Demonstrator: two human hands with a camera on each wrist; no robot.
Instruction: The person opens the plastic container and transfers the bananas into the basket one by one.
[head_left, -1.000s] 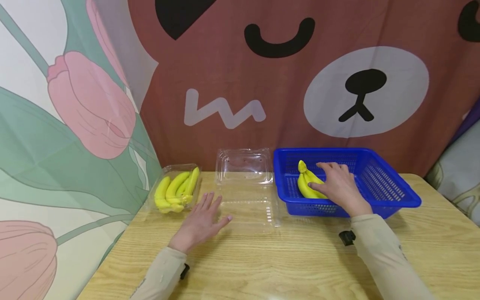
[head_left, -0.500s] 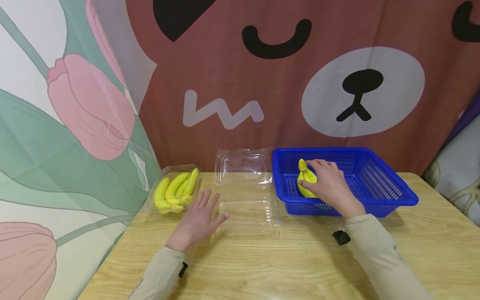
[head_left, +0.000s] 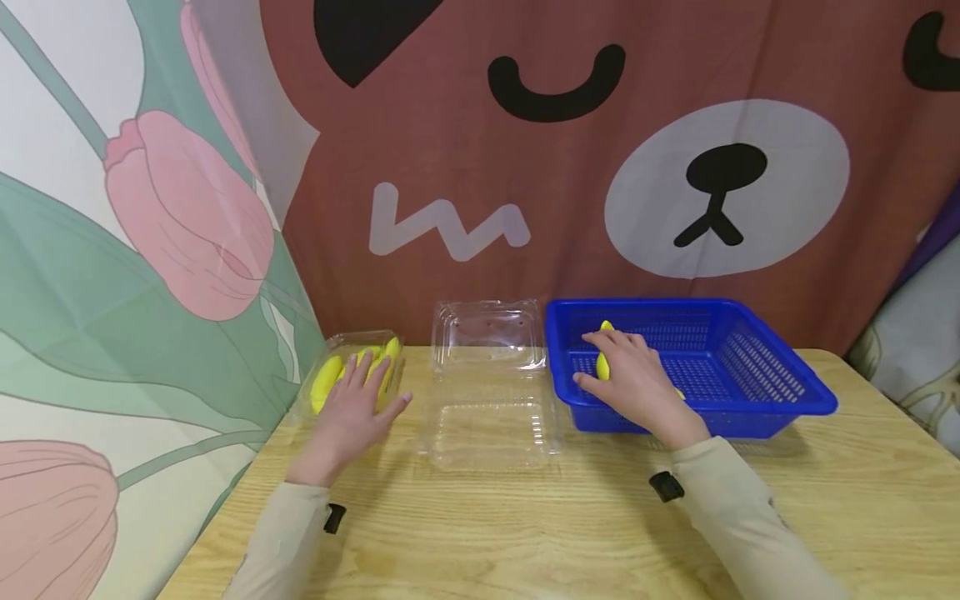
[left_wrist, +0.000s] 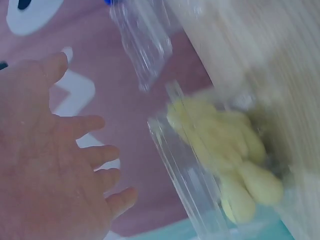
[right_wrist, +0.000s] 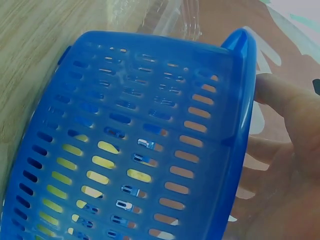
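Note:
My right hand (head_left: 633,379) is over the blue plastic basket (head_left: 693,410), with thumb and fingers apart above a bunch of bananas (head_left: 603,365). The hand covers most of that bunch in the head view. In the right wrist view, yellow shows through the slots of the basket (right_wrist: 200,145), and the hand (right_wrist: 285,150) lies beyond the rim, its fingers partly hidden. My left hand (head_left: 348,425) is spread, overlapping a clear plastic clamshell box (head_left: 397,340) of bananas (head_left: 324,383). From the left wrist, straight fingers of the hand (left_wrist: 55,150) appear beside the boxed bananas (left_wrist: 220,140).
Between the hands, a clear clamshell container (head_left: 487,433) stands with its lid (head_left: 489,333) raised, left of the basket. All rest on a wooden table (head_left: 525,533). A printed curtain (head_left: 450,150) hangs directly behind them.
My right hand has shifted left, coming over the bananas in the basket and hiding more of them. My left hand has moved left from the open clamshell onto the filled box's area.

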